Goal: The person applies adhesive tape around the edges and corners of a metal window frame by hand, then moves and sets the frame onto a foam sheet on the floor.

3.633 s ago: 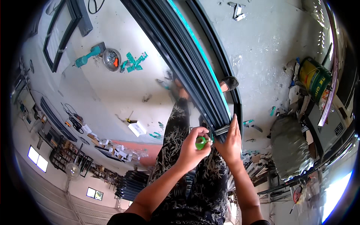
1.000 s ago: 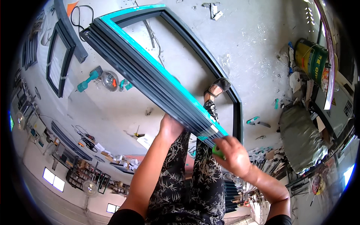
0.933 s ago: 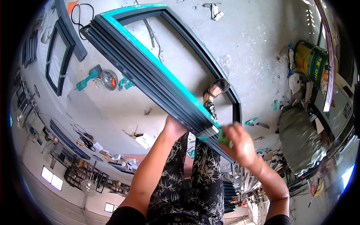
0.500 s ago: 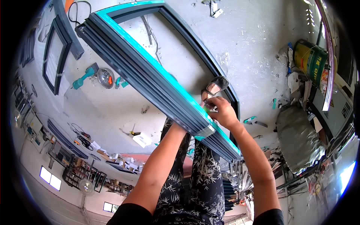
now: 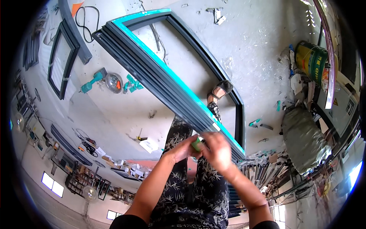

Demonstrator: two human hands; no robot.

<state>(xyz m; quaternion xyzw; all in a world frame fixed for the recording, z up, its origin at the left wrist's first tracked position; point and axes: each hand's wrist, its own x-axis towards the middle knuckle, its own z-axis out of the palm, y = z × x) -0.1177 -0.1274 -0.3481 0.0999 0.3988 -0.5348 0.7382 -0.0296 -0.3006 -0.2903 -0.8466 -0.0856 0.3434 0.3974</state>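
Head view | left hand (image 5: 183,148) and right hand (image 5: 217,149) both pinch green roll (image 5: 196,144) between them | against window frame (image 5: 160,82)

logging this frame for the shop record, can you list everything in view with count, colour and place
window frame: one, dark grey with teal tape along its edge, slanting from upper left to the hands
small green thing: one, green, between both hands at the frame's near end; its kind cannot be told
spare frame: one, dark grey, on the floor at far left
power tool: one, teal, on the floor left of the frame
round lamp-like thing: one, silvery, beside the power tool
cable: one, black, looped at top left
bucket: one, yellow and green, at right
sack: one, grey-green, lower right
sandalled foot: one, inside the frame opening
left hand: grip on the green thing
right hand: blurred, on the green thing
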